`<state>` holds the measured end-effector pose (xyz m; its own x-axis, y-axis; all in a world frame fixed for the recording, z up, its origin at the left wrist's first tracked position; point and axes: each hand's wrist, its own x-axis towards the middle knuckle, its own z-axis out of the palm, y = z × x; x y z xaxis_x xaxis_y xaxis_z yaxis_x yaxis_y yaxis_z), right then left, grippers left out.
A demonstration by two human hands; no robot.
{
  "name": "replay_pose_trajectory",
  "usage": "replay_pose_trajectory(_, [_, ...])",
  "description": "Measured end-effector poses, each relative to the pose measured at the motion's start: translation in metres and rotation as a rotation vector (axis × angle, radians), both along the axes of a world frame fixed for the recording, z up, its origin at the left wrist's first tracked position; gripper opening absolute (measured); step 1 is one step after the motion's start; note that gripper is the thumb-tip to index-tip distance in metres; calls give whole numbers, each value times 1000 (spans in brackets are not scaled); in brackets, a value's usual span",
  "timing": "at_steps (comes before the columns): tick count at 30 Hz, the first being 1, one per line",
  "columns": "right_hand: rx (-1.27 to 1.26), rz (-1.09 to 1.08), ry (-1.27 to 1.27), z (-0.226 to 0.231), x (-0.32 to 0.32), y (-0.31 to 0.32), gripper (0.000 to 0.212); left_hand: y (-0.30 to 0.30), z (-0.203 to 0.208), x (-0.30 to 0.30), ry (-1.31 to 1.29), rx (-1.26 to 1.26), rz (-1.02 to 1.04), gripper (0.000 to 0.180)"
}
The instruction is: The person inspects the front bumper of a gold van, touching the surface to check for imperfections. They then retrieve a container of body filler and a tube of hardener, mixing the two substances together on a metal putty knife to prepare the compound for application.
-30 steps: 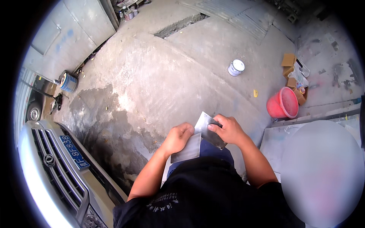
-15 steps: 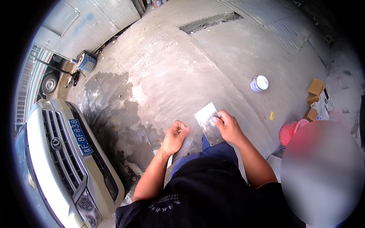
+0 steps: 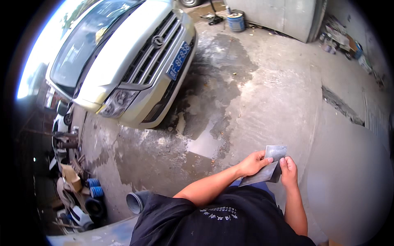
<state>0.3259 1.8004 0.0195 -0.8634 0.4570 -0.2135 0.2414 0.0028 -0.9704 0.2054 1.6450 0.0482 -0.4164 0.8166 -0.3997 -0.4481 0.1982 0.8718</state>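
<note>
Both hands are in front of my body, close together over my blue trouser legs. My left hand (image 3: 255, 164) pinches a thin grey sheet, like sandpaper, with its thumb across it. A pale upper part of the grey sheet (image 3: 276, 151) stands above the thumb. A darker flap (image 3: 259, 176) slants down to the lower left beneath the hand. My right hand (image 3: 289, 170) grips the right side of the sheet between thumb and fingers. Whether the parts are one folded sheet or separate pieces, I cannot tell.
A pale van (image 3: 135, 78) stands at the left, its front toward the wet floor and a puddle (image 3: 205, 142). A grey round container (image 3: 135, 202) is beside my left sleeve. Blue cans (image 3: 96, 191) and clutter line the left; a blue bucket (image 3: 236, 21) stands far off. A blurred patch covers the right.
My view has swung left toward the van. My left hand, earlier apart from the sheet, now holds it together with the right. The sheet is now bent or in parts.
</note>
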Motion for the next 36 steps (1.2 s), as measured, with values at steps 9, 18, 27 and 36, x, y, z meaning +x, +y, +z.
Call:
replay_pose_trajectory(9, [-182,379,13,27,-11,-67,30,-114,13,54,109,83,210,25])
replay_pose_trajectory(18, [-109,261,70,60,44,-120,21,-208,16,135,67,106,484,27])
replay_pose_trajectory(27, [377,762,375,115,118,-227,38,-208,25,181,445,-30,1081,28])
replay_pose_trajectory(36, [28,300,431,124,133,-201,24,-208,22,184,485,366,1099,48])
